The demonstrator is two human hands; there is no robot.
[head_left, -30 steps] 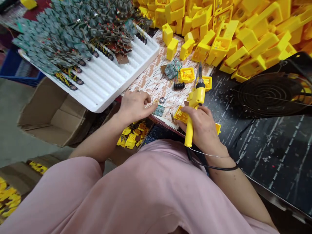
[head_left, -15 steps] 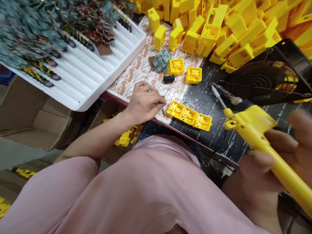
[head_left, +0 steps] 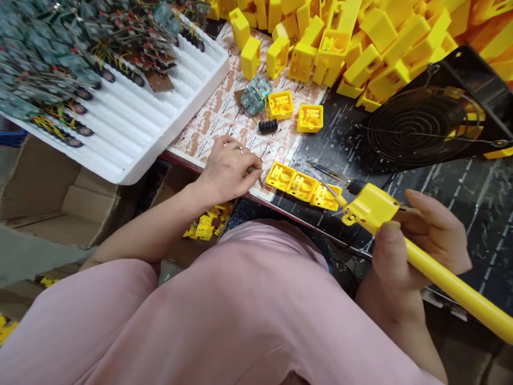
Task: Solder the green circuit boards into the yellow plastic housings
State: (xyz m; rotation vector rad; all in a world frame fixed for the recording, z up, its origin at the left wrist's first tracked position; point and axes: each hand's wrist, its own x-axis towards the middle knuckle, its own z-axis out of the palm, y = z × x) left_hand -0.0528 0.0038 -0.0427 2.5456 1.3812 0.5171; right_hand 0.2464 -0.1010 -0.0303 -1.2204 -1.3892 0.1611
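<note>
My right hand (head_left: 417,240) grips a yellow soldering tool (head_left: 372,208), whose thin metal tip reaches left over a row of three open yellow cases (head_left: 302,186). Left of that row, my left hand (head_left: 232,166) rests at the table's edge with its fingers pinched on thin metal tweezers (head_left: 259,179), partly hidden by the fingers. Farther back lie a green circuit board (head_left: 255,95) with wires, a black ribbed roll (head_left: 267,126) and two single open yellow cases (head_left: 310,118).
A white foam tray (head_left: 160,117) heaped with circuit boards stands at the left. Many yellow housings (head_left: 385,48) are piled at the back. A black fan (head_left: 425,123) stands at the right. Cardboard boxes (head_left: 60,203) are below the table edge.
My right hand has moved left with the soldering tool, bringing its tip over the row of cases. The whole view has shifted slightly; my left hand keeps its pinch.
</note>
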